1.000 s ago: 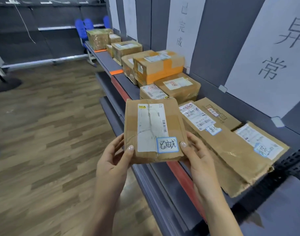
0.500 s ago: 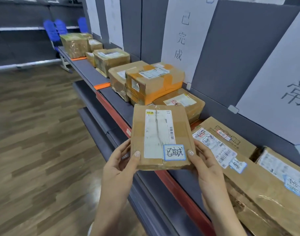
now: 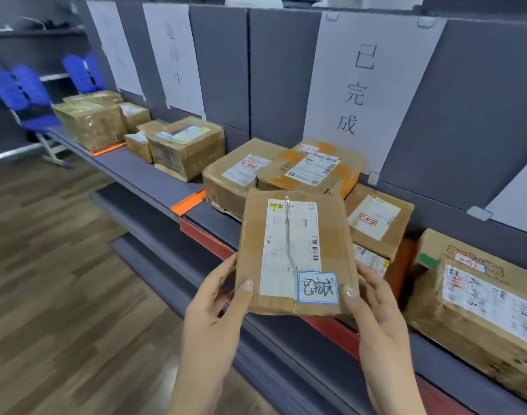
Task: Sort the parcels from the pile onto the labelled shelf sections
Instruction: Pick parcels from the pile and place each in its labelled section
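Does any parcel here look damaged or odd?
Yes. The held parcel has a label creased down its middle. The box behind it on the shelf is crushed and frayed along its lower front edge.

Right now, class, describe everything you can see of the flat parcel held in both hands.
The flat parcel is thin brown cardboard, creased, held tilted with its face to the camera, before the shelf. A long white shipping label with a barcode runs down it; a blue-bordered sticker with handwriting sits at its lower right. The left hand and right hand grip its lower corners.
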`<act>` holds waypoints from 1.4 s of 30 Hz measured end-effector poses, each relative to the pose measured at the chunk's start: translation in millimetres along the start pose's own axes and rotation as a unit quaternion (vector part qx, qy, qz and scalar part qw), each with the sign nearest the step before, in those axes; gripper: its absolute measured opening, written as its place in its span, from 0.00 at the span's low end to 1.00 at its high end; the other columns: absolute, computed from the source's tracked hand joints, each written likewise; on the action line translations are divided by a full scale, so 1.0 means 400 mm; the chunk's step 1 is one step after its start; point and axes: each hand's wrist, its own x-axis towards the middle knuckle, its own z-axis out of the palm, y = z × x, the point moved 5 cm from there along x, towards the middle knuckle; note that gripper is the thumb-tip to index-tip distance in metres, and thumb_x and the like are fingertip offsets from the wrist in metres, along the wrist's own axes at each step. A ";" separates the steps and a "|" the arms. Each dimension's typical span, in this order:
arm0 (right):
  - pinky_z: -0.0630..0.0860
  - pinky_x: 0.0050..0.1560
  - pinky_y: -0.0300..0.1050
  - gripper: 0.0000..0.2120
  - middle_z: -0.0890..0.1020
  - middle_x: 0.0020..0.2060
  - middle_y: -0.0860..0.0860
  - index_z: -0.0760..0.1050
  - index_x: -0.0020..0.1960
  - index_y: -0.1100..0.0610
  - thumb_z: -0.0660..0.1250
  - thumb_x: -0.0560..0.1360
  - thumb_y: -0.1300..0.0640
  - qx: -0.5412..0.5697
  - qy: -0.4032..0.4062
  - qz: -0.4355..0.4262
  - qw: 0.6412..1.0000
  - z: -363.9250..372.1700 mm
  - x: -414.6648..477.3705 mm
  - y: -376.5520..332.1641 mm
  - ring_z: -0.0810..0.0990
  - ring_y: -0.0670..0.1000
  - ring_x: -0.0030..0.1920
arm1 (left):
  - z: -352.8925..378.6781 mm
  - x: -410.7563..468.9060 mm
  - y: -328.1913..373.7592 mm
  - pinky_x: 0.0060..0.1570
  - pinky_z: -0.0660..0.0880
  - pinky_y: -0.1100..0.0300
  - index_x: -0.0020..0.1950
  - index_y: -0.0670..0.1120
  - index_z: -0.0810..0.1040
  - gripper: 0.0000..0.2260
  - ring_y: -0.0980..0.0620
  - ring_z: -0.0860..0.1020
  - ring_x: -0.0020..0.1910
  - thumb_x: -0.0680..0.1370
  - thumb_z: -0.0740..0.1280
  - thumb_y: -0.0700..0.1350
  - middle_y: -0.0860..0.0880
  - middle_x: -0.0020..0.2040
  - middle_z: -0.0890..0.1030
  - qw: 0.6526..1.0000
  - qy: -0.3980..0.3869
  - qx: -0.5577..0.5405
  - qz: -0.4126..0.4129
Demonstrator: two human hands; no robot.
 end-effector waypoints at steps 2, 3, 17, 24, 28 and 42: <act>0.75 0.47 0.28 0.18 0.83 0.54 0.36 0.75 0.61 0.43 0.74 0.72 0.50 0.001 0.000 -0.001 1.000 0.063 0.000 0.009 0.81 0.36 0.55 | -0.052 0.040 0.010 0.59 0.76 0.45 0.59 0.57 0.79 0.19 0.55 0.82 0.55 0.68 0.69 0.50 0.57 0.54 0.84 1.000 -0.005 0.003 0.004; 0.75 0.46 0.27 0.19 0.83 0.54 0.36 0.75 0.61 0.43 0.70 0.71 0.49 0.002 0.000 0.002 1.000 0.091 0.001 0.014 0.81 0.36 0.54 | -0.075 0.057 0.012 0.60 0.76 0.45 0.59 0.57 0.79 0.19 0.54 0.81 0.56 0.68 0.69 0.50 0.57 0.55 0.84 1.000 -0.008 0.004 0.005; 0.71 0.47 0.21 0.22 0.76 0.55 0.23 0.67 0.66 0.33 0.65 0.74 0.46 -0.040 -0.026 0.016 0.999 0.381 0.122 0.062 0.73 0.26 0.58 | -0.238 0.329 0.030 0.63 0.75 0.48 0.62 0.53 0.78 0.17 0.57 0.80 0.59 0.74 0.69 0.44 0.57 0.57 0.83 1.000 -0.004 0.006 0.027; 0.65 0.48 0.16 0.27 0.71 0.48 0.14 0.61 0.68 0.34 0.65 0.73 0.48 -0.083 -0.007 0.003 0.997 0.523 0.251 0.093 0.69 0.19 0.54 | -0.270 0.551 0.039 0.57 0.75 0.68 0.62 0.56 0.76 0.18 0.62 0.79 0.58 0.76 0.68 0.40 0.61 0.57 0.82 0.998 -0.049 0.010 0.037; 0.64 0.48 0.16 0.27 0.71 0.47 0.14 0.61 0.67 0.33 0.67 0.77 0.56 -0.078 0.035 0.016 0.996 0.580 0.326 0.125 0.69 0.18 0.53 | -0.272 0.676 0.043 0.55 0.77 0.63 0.62 0.56 0.76 0.20 0.61 0.79 0.58 0.71 0.70 0.47 0.60 0.57 0.82 0.997 -0.073 0.016 0.037; 0.68 0.49 0.19 0.27 0.76 0.49 0.18 0.64 0.68 0.37 0.68 0.77 0.60 -0.063 0.128 0.032 0.989 0.628 0.433 0.146 0.73 0.23 0.55 | -0.200 0.857 0.039 0.46 0.73 0.77 0.60 0.60 0.74 0.21 0.68 0.77 0.55 0.75 0.69 0.38 0.69 0.53 0.80 0.986 -0.162 0.040 0.025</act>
